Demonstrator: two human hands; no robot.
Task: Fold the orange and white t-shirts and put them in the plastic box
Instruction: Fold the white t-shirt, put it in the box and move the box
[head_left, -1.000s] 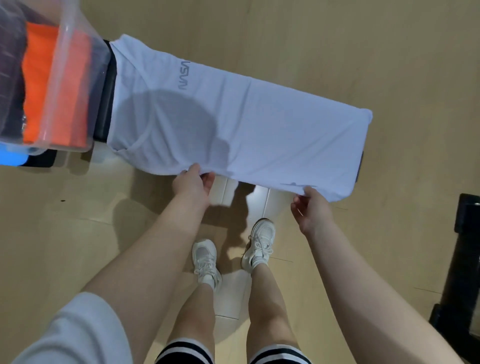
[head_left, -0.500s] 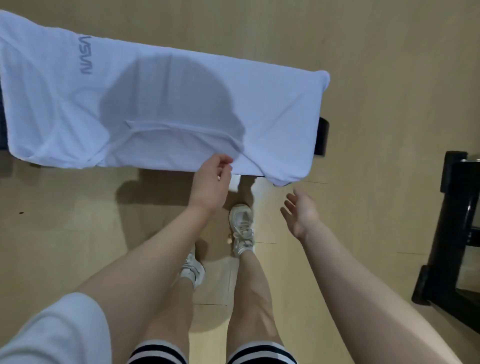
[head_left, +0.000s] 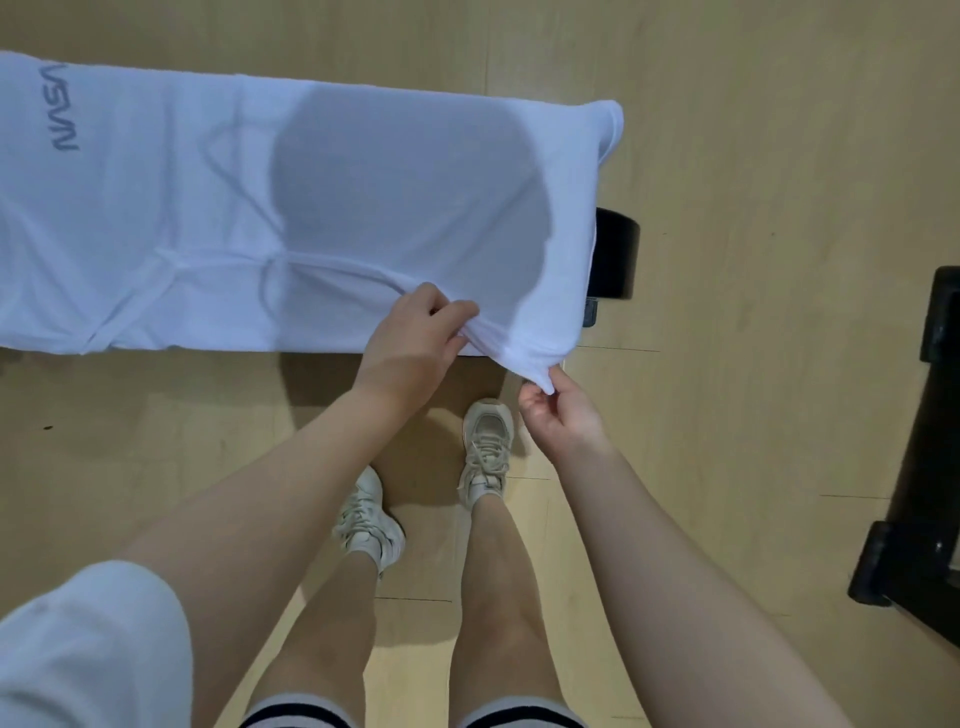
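The wooden floor (head_left: 753, 156) fills most of the view. On it stands a dark worktop (head_left: 615, 254), almost fully covered by the white t-shirt (head_left: 182, 208), which lies spread along it with grey NASA lettering (head_left: 62, 109) near the left end. A round shadow falls on the middle of the cloth. At the right edge of the view stands a black piece of furniture (head_left: 930, 467). The left hand (head_left: 415, 338) has its grip closed on a gathered fold at the near edge of the t-shirt, fingers curled into the cloth. The right hand (head_left: 558, 415) pinches the near right corner of the t-shirt, which hangs just off the worktop, between thumb and fingers. Below, two pale sneakers (head_left: 485, 447) stand on the floor.
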